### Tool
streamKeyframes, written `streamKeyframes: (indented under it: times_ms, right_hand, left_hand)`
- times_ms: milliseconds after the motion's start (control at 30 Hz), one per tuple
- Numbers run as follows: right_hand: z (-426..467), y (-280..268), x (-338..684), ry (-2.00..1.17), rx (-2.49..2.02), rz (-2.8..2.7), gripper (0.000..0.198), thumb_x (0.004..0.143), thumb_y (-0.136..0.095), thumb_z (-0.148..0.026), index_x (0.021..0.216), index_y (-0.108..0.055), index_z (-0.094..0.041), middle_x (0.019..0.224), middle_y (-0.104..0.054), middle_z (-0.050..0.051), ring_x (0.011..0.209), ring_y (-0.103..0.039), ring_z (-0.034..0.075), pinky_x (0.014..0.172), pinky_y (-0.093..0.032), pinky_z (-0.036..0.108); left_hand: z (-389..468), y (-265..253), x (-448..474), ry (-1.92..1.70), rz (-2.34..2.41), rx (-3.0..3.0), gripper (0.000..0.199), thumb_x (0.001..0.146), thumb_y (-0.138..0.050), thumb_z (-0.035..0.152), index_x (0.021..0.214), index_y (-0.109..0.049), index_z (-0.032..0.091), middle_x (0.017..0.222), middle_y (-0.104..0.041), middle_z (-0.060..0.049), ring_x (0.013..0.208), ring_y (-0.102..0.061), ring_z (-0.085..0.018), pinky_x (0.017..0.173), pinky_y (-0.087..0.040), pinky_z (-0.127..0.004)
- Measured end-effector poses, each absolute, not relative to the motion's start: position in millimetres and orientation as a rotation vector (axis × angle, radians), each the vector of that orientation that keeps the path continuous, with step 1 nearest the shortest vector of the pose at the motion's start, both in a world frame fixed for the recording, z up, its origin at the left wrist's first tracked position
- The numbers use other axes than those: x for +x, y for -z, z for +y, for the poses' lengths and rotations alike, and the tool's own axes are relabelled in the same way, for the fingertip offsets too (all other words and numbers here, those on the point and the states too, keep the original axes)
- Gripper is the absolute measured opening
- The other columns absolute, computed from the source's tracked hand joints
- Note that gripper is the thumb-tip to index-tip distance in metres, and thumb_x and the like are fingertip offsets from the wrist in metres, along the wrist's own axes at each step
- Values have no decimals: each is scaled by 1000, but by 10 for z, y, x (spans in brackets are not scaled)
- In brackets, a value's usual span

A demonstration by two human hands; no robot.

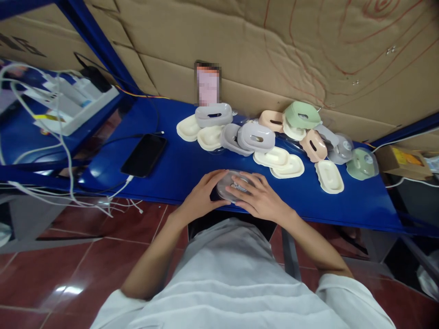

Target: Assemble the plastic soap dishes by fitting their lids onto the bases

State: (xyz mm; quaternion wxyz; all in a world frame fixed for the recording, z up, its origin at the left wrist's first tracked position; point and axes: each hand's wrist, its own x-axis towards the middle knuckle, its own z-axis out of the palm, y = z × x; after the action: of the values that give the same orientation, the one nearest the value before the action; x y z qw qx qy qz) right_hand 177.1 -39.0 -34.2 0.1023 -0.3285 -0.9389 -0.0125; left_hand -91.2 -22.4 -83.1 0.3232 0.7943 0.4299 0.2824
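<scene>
Shiny grey plastic case (224,184), glossy blue tabletop (192,160), matt cream trays (329,176), creased cardboard (236,36)

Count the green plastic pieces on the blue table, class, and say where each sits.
2. One green piece is at the back, among the heaped parts; the other green piece sits at the right, beside the cardboard box. More may be hidden.

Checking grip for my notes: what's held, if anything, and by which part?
A grey container: the left hand holds its left end; the right hand holds its right side, fingers across the top.
</scene>
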Motion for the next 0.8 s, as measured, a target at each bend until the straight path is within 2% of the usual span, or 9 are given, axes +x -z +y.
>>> streamKeyframes:
  times_ms: [233,367,500,600,700,800]
  right_hand:
    - [-459,537,1758,185,-1007,-2716,58,109,-62,-47,164,-51,-34,165,-56,10,158,-43,37,128,-36,66]
    - [-500,626,1782,242,-987,-2690,56,108,-64,-46,162,-53,-36,160,-62,9,156,-47,34,129,-35,64]
    - [-500,630,1783,182,-1040,-2683,56,107,-66,-46,162,-53,-39,162,-60,7,157,-45,33,130,-34,63]
    - [-523,586,1807,128,-1043,-2637,52,107,-65,-46,158,-58,-36,162,-60,7,159,-43,32,128,-38,60]
    - [-638,533,2016,115,-1050,-2481,52,105,-70,-43,155,-61,-34,157,-64,9,157,-48,32,124,-46,56]
    - [-849,505,2566,275,-1279,-2148,62,101,-74,-41,160,-56,-35,153,-66,12,148,-57,36,117,-53,59]
  left_hand:
    - [-240,815,-922,-687,1124,2102,82,97,-78,49,167,-39,33,167,-49,-11,155,-48,-32,130,-44,-52]
    - [-240,822,-930,-694,1113,2119,78,100,-75,48,168,-39,34,169,-48,-9,156,-48,-30,130,-44,-50]
    - [-240,813,-924,-709,1098,2138,75,101,-72,51,167,-41,34,169,-49,-8,156,-49,-30,130,-44,-50]
    - [-250,785,-914,-680,1097,2178,79,101,-71,55,169,-37,33,170,-48,-9,157,-49,-31,130,-44,-50]
    - [-259,771,-901,-655,1114,2232,83,102,-69,58,171,-32,32,170,-50,-10,156,-50,-32,129,-46,-51]
    - [-251,795,-879,-647,1117,2309,69,106,-63,55,167,-43,32,171,-48,-9,156,-50,-32,129,-45,-54]
